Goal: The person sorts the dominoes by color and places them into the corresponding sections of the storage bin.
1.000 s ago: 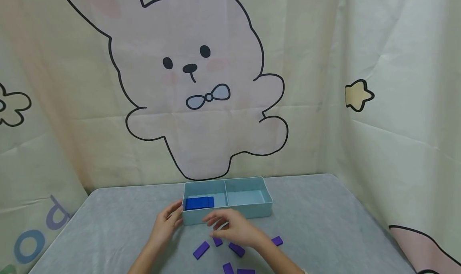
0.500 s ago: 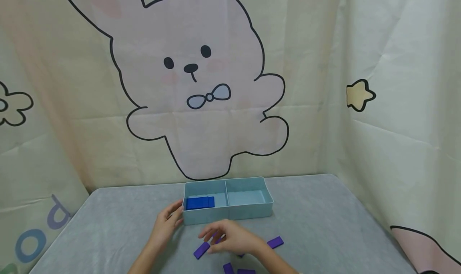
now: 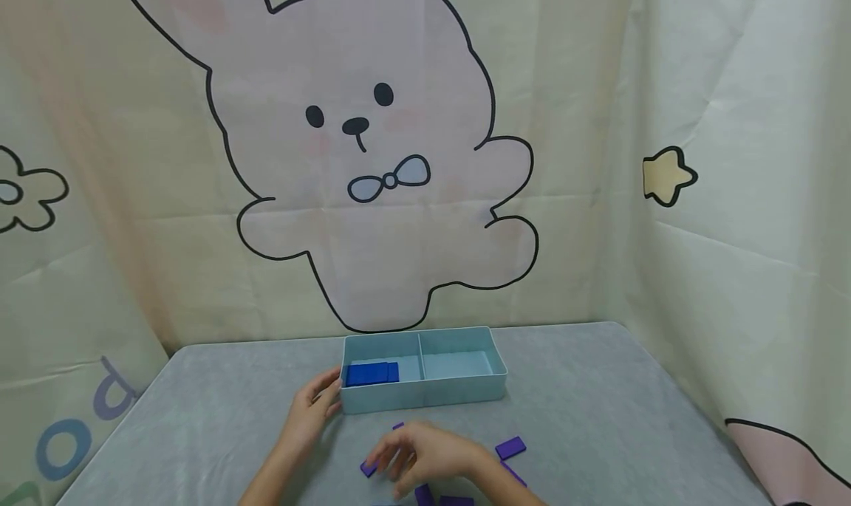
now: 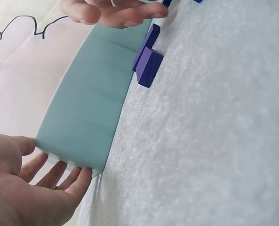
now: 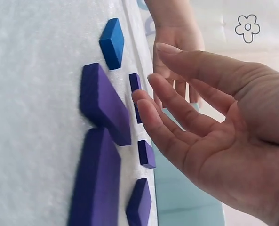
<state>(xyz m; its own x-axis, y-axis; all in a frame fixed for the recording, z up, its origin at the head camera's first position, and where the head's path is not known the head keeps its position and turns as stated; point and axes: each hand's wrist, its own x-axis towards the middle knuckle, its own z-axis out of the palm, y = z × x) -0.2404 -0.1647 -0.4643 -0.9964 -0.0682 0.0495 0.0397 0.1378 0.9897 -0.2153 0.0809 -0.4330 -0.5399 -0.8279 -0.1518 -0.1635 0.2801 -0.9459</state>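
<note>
A light-blue two-compartment box (image 3: 459, 392) stands at the back of the table. Blue blocks (image 3: 368, 374) lie flat side by side in its left compartment; its right one shows a bare floor. My left hand (image 3: 307, 416) holds the box's left end, thumb and fingertips against the corner and end wall (image 4: 50, 207). In front of the box, my right hand (image 3: 435, 450) hovers over loose purple blocks (image 3: 510, 448), its fingers loosely bent and nothing between them. The right wrist view shows a purple block (image 5: 104, 103) and a single blue block (image 5: 112, 44) near those fingers.
More purple blocks (image 3: 456, 501) lie toward the bottom of the head view, partly cut off by the frame. A grey cloth (image 3: 598, 417) covers the table. Behind it hangs a curtain (image 3: 565, 269) printed with a cartoon rabbit.
My right hand has moved from the box's front wall down toward the body, over the purple blocks. The left hand keeps its place at the box, and the head view has shifted slightly.
</note>
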